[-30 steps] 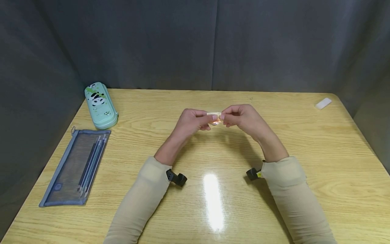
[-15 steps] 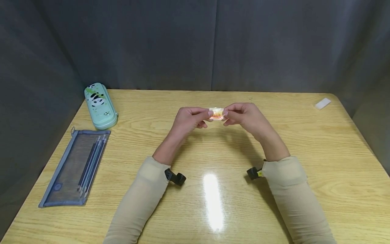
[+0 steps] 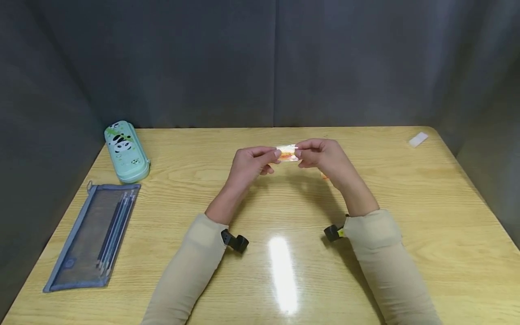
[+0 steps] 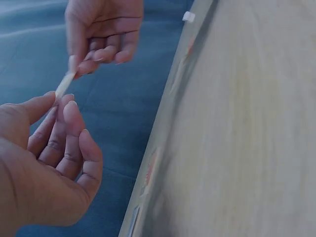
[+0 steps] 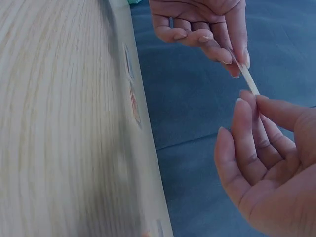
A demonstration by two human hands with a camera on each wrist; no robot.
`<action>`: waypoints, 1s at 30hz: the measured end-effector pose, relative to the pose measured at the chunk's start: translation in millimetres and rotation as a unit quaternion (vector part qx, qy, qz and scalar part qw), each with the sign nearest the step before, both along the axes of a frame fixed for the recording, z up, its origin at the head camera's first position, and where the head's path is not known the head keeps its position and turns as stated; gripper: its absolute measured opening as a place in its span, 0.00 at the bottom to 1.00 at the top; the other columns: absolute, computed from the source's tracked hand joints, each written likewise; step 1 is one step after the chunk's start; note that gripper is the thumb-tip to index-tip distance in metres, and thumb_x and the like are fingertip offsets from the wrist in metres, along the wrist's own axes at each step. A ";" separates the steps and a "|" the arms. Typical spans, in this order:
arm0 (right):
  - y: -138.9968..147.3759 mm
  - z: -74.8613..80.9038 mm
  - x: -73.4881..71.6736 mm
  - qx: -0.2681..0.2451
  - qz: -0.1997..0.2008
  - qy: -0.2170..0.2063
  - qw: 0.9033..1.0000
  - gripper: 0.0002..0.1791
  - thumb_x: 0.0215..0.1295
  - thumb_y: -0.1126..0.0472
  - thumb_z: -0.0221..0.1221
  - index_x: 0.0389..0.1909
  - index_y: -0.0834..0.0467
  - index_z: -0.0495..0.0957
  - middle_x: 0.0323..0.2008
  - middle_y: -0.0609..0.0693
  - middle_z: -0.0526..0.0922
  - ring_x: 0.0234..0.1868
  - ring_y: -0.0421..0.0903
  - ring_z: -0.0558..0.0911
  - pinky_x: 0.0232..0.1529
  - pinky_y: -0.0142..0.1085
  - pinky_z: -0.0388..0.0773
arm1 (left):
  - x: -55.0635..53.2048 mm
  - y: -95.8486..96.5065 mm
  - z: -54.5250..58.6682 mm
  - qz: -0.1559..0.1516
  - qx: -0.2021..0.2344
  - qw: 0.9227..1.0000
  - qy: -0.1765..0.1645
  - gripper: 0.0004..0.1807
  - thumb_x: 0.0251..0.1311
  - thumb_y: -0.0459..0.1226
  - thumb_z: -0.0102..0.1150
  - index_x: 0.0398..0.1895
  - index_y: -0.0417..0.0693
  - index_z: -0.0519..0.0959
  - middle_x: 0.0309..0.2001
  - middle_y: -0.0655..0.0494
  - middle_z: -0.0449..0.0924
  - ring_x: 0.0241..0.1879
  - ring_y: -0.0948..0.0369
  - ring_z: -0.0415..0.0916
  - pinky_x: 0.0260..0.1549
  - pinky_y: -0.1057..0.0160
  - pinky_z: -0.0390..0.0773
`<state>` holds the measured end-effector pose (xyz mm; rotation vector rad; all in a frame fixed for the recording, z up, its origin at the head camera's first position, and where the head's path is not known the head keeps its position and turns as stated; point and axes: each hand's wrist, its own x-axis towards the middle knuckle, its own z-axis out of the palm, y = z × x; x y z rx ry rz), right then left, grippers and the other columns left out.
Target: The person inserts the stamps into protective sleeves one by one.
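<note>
Both hands hold up one small, flat, rectangular piece above the table. Its face is shiny, with orange and yellow print; I cannot tell its exact kind. My left hand pinches its left end between thumb and fingers. At the other end, my right hand pinches it the same way. Edge-on, the piece shows as a thin pale strip in the left wrist view and again as a pale strip in the right wrist view. The thumbs cover its ends.
An orange-printed scrap shows beside the right wrist. Flat printed pieces lie along the table's far side. At left are a mint panda pencil case and a mesh pouch with pencils. A white block lies at far right.
The fingers have spread apart along the piece, baring its printed face, which the thumbs partly covered before. The head view has shifted slightly, and an orange scrap now shows by the right wrist.
</note>
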<state>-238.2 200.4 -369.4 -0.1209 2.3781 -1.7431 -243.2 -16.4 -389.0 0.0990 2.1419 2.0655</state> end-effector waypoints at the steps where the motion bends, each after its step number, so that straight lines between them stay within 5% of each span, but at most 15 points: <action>1: 1.0 -1.1 -0.7 0.003 -0.007 0.002 1.000 0.17 0.73 0.59 0.58 0.55 0.66 0.80 0.45 0.49 0.83 0.39 0.43 0.87 0.48 0.34 0.86 | -0.9 0.3 0.6 0.001 0.001 1.000 0.002 0.14 0.64 0.43 0.69 0.47 0.45 0.88 0.35 0.51 0.89 0.23 0.65 0.80 0.33 0.63 0.83; 9: 12.0 -3.3 -9.5 0.050 -0.032 -0.001 0.998 0.16 0.75 0.57 0.57 0.55 0.62 0.81 0.44 0.51 0.85 0.42 0.49 0.87 0.50 0.38 0.85 | -17.5 13.2 3.7 0.010 -0.034 0.999 -0.008 0.10 0.65 0.42 0.68 0.44 0.47 0.89 0.37 0.50 0.89 0.24 0.62 0.81 0.42 0.53 0.86; 18: 16.5 -3.4 -36.0 0.121 -0.043 -0.025 0.991 0.16 0.74 0.57 0.58 0.55 0.62 0.82 0.45 0.55 0.88 0.40 0.51 0.87 0.48 0.41 0.86 | -43.8 32.4 1.0 0.031 -0.156 0.987 -0.017 0.07 0.65 0.42 0.66 0.40 0.52 0.90 0.40 0.55 0.90 0.36 0.50 0.88 0.38 0.58 0.86; 24: 15.7 -6.1 -47.3 0.167 -0.046 -0.038 0.984 0.14 0.74 0.59 0.58 0.52 0.62 0.83 0.45 0.58 0.87 0.37 0.50 0.86 0.42 0.40 0.85 | -54.4 40.1 4.6 0.027 -0.239 0.970 -0.029 0.05 0.63 0.41 0.67 0.39 0.57 0.89 0.40 0.60 0.89 0.34 0.56 0.89 0.29 0.65 0.76; 30: 15.3 -19.2 -49.0 0.208 -0.034 -0.041 0.977 0.12 0.73 0.60 0.59 0.50 0.62 0.83 0.43 0.59 0.88 0.33 0.46 0.83 0.33 0.33 0.80 | -56.4 44.3 -5.8 0.005 -0.343 0.939 -0.019 0.08 0.63 0.43 0.65 0.42 0.64 0.89 0.42 0.63 0.89 0.34 0.61 0.84 0.31 0.62 0.74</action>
